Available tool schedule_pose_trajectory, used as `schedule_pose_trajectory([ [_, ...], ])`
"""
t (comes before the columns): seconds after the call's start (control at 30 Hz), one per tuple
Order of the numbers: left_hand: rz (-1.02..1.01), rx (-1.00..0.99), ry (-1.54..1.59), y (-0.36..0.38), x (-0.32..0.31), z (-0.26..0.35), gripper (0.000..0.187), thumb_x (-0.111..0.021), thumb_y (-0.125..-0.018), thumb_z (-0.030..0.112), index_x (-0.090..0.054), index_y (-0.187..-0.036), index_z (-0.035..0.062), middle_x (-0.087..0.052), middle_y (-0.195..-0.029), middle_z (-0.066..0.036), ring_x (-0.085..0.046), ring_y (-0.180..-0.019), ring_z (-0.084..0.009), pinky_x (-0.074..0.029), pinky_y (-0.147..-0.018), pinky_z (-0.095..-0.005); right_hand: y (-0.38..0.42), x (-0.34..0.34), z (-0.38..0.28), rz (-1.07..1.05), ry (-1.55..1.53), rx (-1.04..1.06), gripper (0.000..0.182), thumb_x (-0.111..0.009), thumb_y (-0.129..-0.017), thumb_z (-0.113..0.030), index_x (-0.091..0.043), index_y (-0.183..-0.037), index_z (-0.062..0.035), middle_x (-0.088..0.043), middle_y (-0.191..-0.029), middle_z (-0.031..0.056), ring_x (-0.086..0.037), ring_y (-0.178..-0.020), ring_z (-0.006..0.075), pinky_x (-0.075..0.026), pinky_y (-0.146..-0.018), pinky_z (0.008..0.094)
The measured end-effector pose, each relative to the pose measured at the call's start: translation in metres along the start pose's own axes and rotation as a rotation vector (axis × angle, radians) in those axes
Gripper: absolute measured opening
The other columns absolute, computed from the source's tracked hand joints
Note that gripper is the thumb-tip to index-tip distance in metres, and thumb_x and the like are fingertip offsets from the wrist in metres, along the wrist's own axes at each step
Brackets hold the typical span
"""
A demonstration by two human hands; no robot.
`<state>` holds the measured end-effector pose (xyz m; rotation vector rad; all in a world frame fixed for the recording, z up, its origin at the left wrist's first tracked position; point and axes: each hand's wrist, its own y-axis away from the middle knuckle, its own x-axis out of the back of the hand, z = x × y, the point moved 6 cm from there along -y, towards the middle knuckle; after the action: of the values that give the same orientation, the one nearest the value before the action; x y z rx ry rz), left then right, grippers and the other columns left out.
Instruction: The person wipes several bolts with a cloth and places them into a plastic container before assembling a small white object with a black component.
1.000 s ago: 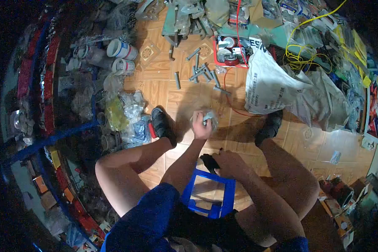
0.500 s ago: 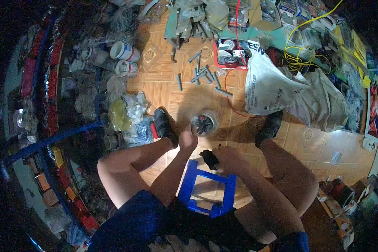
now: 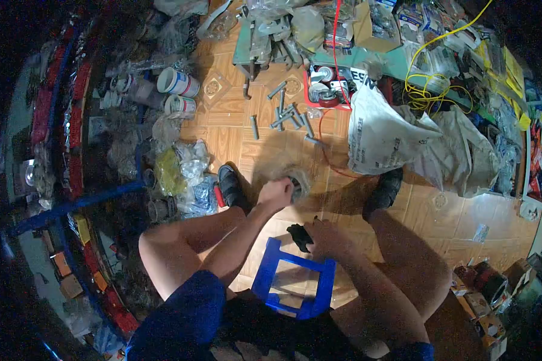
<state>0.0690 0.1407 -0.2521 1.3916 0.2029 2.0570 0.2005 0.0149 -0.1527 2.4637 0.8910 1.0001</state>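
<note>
Between my feet on the tiled floor stands a round container [image 3: 302, 175] with dark pieces inside, hard to make out. My left hand [image 3: 277, 194] is at its left rim, fingers closed; what they hold, if anything, is hidden. Nearer to me and to the right, my right hand [image 3: 328, 236] is closed on a black cloth [image 3: 299, 237]. Just below that hand is a blue plastic frame [image 3: 325, 283], close to my lap.
Several grey bolts [image 3: 254, 127] lie scattered beyond the container. A red tray [image 3: 330, 103] with caster wheels stands behind them, beside a white sack [image 3: 379, 135]. White buckets [image 3: 177, 83] and plastic bags [image 3: 193, 165] line the left. A yellow cable [image 3: 430, 90] lies coiled at the right.
My left hand has moved forward over the container's left side and now covers part of its contents. My right hand has shifted slightly, still with the black cloth.
</note>
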Motion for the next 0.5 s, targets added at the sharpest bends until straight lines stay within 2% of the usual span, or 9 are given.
schedule_pose_trajectory([
  [0.1,0.221,-0.07,0.175,-0.04,0.029,-0.002,0.019,-0.06,-0.085,0.022,-0.066,-0.091,0.0059,-0.067,-0.083,-0.02,-0.066,-0.077,-0.0398,-0.053,-0.07,-0.0485,-0.002,-0.001,0.005,-0.057,0.006,-0.016,0.034,-0.064,-0.079,-0.025,-0.058,-0.103,-0.0007,-0.064,-0.091,0.0227,-0.063,-0.09,0.0406,-0.05,-0.08,0.0509],
  [0.17,0.205,0.01,0.107,-0.088,0.03,-0.017,0.026,-0.062,-0.084,0.023,-0.063,-0.106,0.0091,-0.066,-0.093,-0.022,-0.065,-0.084,-0.0398,-0.053,-0.074,-0.0472,-0.004,0.002,0.002,-0.099,0.017,-0.048,0.032,-0.064,-0.077,-0.022,-0.057,-0.101,-0.0017,-0.062,-0.094,0.0223,-0.062,-0.094,0.0395,-0.049,-0.082,0.0497],
  [0.2,0.196,0.076,0.025,-0.114,0.03,-0.025,0.03,-0.062,-0.083,0.023,-0.061,-0.111,0.0107,-0.066,-0.098,-0.022,-0.065,-0.087,-0.0391,-0.053,-0.076,-0.0459,-0.002,0.009,-0.005,-0.039,-0.02,-0.004,0.028,-0.063,-0.08,-0.022,-0.058,-0.099,-0.0016,-0.062,-0.093,0.021,-0.062,-0.09,0.0389,-0.05,-0.079,0.0505],
  [0.27,0.07,0.186,-0.133,-0.175,0.016,-0.057,0.055,-0.07,-0.079,0.032,-0.051,-0.128,0.0172,-0.057,-0.124,-0.02,-0.06,-0.106,-0.0367,-0.052,-0.084,-0.0453,-0.001,-0.004,-0.011,-0.053,-0.04,-0.022,0.029,-0.062,-0.081,-0.023,-0.058,-0.1,-0.0008,-0.061,-0.092,0.0201,-0.061,-0.087,0.0389,-0.05,-0.078,0.0506],
  [0.37,0.076,0.393,-0.084,-0.228,0.021,-0.06,0.091,-0.078,-0.069,0.049,-0.033,-0.144,0.024,-0.04,-0.142,-0.019,-0.047,-0.123,-0.0382,-0.049,-0.094,-0.047,0.001,0.012,-0.023,-0.117,-0.119,0.016,0.033,-0.062,-0.082,-0.024,-0.056,-0.103,0.0005,-0.06,-0.092,0.0201,-0.061,-0.087,0.0387,-0.05,-0.078,0.0505],
  [0.47,0.097,0.57,0.024,-0.263,-0.006,-0.063,0.119,-0.081,-0.06,0.061,-0.013,-0.152,0.0285,-0.024,-0.149,-0.02,-0.034,-0.131,-0.0444,-0.044,-0.101,-0.0506,0.001,0.023,-0.025,-0.146,-0.151,0.013,0.031,-0.06,-0.082,-0.021,-0.056,-0.106,-0.0012,-0.059,-0.095,0.0227,-0.062,-0.084,0.0393,-0.048,-0.076,0.0546],
  [0.5,0.066,0.609,-0.053,-0.269,-0.014,-0.055,0.12,-0.08,-0.059,0.062,-0.011,-0.152,0.0289,-0.024,-0.147,-0.021,-0.034,-0.13,-0.0459,-0.043,-0.101,-0.051,-0.001,0.025,-0.023,-0.145,-0.146,0.003,0.03,-0.059,-0.082,-0.018,-0.056,-0.107,-0.0023,-0.059,-0.097,0.0238,-0.062,-0.083,0.0396,-0.047,-0.075,0.0567],
])
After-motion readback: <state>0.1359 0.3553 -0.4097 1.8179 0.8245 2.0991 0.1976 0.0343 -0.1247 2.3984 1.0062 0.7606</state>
